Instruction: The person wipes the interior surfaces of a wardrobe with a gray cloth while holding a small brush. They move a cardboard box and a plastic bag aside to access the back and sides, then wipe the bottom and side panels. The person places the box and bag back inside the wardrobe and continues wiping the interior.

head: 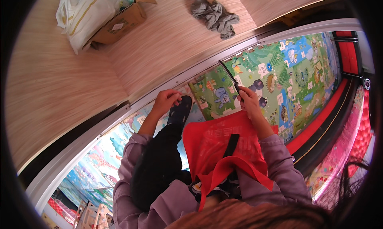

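My right hand (249, 101) is shut around the black handle of a thin, long tool (229, 72). The tool slants up and left, its tip at the pale metal rail (206, 71) along the wood-grain panel; whether it touches the rail is unclear. What kind of tool it is cannot be made out. My left hand (166, 102) has its fingers curled in, beside the toe of a dark shoe (181, 107), and nothing shows in it. A red apron (221, 130) with pale print and a black strip spreads over my lap, just below my right hand.
A crumpled grey cloth (215, 16) lies on the wood-grain surface (74, 70). A cardboard box (119, 27) with a white plastic bag (92, 13) stands farther left. Cartoon-animal matting (287, 82) spreads beyond the rail. Red-and-black padded furniture (321, 121) borders the right side.
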Available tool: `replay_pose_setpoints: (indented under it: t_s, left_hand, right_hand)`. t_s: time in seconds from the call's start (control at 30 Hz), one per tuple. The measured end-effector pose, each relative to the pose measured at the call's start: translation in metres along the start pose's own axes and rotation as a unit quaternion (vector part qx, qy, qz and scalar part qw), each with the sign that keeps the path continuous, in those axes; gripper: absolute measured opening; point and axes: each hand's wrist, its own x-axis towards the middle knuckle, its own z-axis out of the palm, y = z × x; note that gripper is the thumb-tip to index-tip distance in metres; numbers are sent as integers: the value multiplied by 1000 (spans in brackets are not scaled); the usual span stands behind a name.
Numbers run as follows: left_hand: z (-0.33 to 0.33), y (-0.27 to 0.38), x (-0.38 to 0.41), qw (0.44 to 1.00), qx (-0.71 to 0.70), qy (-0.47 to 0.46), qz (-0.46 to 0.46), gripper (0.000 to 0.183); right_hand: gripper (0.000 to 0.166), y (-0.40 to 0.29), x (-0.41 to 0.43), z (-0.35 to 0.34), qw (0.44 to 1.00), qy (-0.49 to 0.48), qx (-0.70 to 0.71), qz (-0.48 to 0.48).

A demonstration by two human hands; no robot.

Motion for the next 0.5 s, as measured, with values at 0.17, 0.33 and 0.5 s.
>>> replay_pose_setpoints:
  t_s: [0.17, 0.33, 0.5]
  left_hand:
    - [10, 14, 13, 1000, -15, -25, -1, 20]
    - [23, 33, 30, 997, -19, -50, 49, 21]
    - [54, 60, 48, 988, -52, -145, -19, 27]
  right_hand:
    - [27, -8, -18, 6, 980, 26, 179, 84]
    - [27, -15, -35, 6, 968, -11, 230, 99]
    - [29, -11, -62, 19, 992, -47, 119, 4]
